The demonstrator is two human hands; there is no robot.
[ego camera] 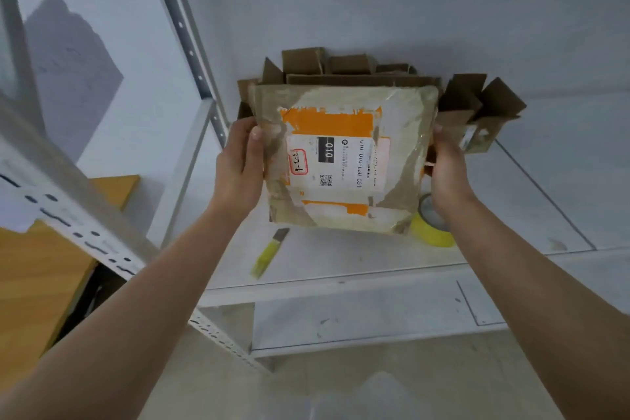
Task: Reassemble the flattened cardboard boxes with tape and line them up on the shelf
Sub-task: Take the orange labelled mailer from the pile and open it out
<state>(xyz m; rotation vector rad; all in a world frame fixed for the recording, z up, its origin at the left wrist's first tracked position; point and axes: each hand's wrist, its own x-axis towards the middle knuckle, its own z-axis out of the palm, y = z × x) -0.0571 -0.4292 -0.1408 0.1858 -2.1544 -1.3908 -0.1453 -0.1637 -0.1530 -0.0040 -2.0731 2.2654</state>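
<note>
Both hands (240, 164) gripping box (344, 160)

White metal shelf (341, 269) carries all. Yellow-handled knife (267, 254) lies below left hand (240, 167); yellow tape roll (431, 225) under right hand (448, 170); flattened cardboard (477, 102) beyond both hands.

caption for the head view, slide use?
Both hands, left hand and right hand, grip a taped cardboard box over the shelf, yellow tape roll and utility knife below.
</note>
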